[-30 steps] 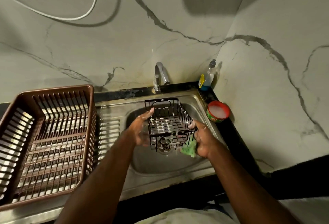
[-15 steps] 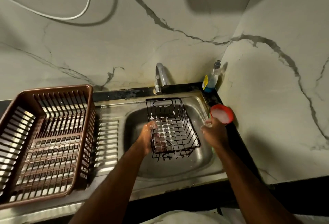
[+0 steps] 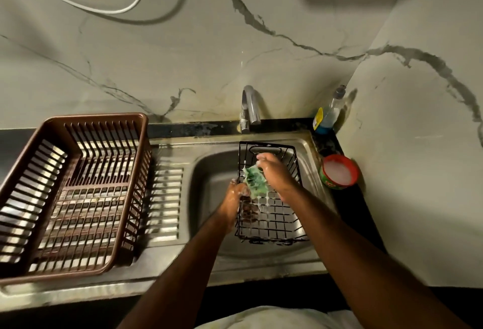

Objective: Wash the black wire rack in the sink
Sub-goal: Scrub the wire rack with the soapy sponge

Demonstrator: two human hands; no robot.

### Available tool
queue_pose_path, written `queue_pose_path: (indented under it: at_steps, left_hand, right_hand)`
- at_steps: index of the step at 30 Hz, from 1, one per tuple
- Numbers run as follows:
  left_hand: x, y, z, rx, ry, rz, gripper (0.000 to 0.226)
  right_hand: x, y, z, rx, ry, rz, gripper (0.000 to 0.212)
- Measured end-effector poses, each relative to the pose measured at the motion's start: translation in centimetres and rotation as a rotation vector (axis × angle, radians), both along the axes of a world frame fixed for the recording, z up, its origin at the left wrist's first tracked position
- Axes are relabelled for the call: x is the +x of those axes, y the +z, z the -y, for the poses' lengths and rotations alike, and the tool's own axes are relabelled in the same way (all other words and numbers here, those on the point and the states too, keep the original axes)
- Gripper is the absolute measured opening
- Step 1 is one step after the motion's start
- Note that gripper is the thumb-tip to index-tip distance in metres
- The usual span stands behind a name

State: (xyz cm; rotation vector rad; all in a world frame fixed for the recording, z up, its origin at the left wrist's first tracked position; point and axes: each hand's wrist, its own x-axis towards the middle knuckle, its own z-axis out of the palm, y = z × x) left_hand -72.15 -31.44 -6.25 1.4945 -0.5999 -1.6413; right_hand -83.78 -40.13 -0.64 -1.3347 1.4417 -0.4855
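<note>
A pale marble-veined wall (image 3: 183, 62) fills the upper half of the view and turns a corner at the right, with a white cable (image 3: 125, 7) looping across it at the top left. Below it a dark bench (image 3: 193, 127) carries a steel sink unit whose ribbed drainboard (image 3: 167, 198) lies left of the sink (image 3: 211, 172). A brown slatted plastic dish basket (image 3: 96, 117) stands on the drainboard at the far left.

The black wire rack (image 3: 271, 221) sits open side up in the right part of the sink, its far end below the tap (image 3: 249, 106), with white foam clinging to its floor grid.

The left hand (image 3: 234, 198), soapy, grips the rack's left side wall. The right hand (image 3: 274, 172) reaches into the rack and pinches a green sponge (image 3: 254, 178), which hangs against the inner left side, just beside the left hand's fingers.

On the bench at the right a red-rimmed tub (image 3: 332, 183) holds white foam. In the corner behind it stands a clear bottle (image 3: 329, 114) with blue liquid at its bottom.
</note>
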Motion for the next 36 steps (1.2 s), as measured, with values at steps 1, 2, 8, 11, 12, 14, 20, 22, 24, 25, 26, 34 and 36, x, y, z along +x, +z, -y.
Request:
queue_pose_path:
  at_steps: [1, 2, 8, 11, 12, 14, 20, 22, 24, 25, 26, 34, 36]
  left_hand:
    - [0.0, 0.6, 0.0, -0.018, 0.006, -0.021, 0.079]
    - [0.1, 0.6, 0.0, -0.03, 0.006, -0.04, 0.078]
    - [0.0, 1.2, 0.0, -0.064, -0.024, 0.013, 0.069]
    - [0.3, 1.2, 0.1, -0.069, -0.03, 0.027, 0.051]
    - [0.4, 1.3, 0.1, -0.061, -0.032, 0.023, 0.043]
    - [0.5, 1.4, -0.1, -0.043, -0.044, 0.0, 0.037]
    - [-0.5, 1.8, -0.5, 0.02, -0.046, 0.009, 0.025]
    - [-0.9, 1.4, -0.5, 0.049, -0.056, 0.003, 0.031]
    - [-1.3, 1.3, -0.7, 0.061, -0.033, 0.011, 0.029]
    - [-1.4, 1.1, -0.7, 0.047, -0.016, 0.024, 0.025]
    - [-1.5, 1.0, -0.7, 0.034, -0.01, 0.042, 0.028]
    - [-2.6, 1.8, -0.6, -0.057, 0.038, 0.124, 0.019]
    - [-2.5, 1.9, -0.3, -0.106, 0.022, 0.124, 0.025]
  right_hand:
    - [-0.5, -0.5, 0.1, -0.056, 0.064, -0.088, 0.036]
    - [-1.0, -1.0, 0.1, -0.133, 0.156, -0.208, 0.041]
    - [-0.8, -5.1, -0.4, -0.429, 0.523, -0.558, 0.054]
    - [-0.6, -4.8, 0.2, -0.596, 0.52, -0.576, 0.026]
    - [-0.7, -4.5, 0.7, -0.622, 0.507, -0.586, 0.019]
    - [-0.8, -3.8, 1.8, -0.638, 0.434, -0.652, 0.013]
    - [0.4, -4.4, 1.3, -0.509, 0.16, -0.755, 0.022]
    - [1.5, -4.2, 0.9, -0.292, 0.024, -0.523, 0.012]
    - [2.6, -3.6, 0.9, -0.016, -0.168, -0.191, 0.009]
    - [2.8, -3.3, 0.8, 0.087, -0.311, -0.038, 0.005]
    - [3.2, -3.0, 1.1, 0.191, -0.473, 0.11, 0.002]
    - [3.7, -1.8, 2.3, 0.484, -0.802, 0.634, 0.018]
    - [3.8, -2.0, 1.9, 0.588, -0.791, 0.563, 0.012]
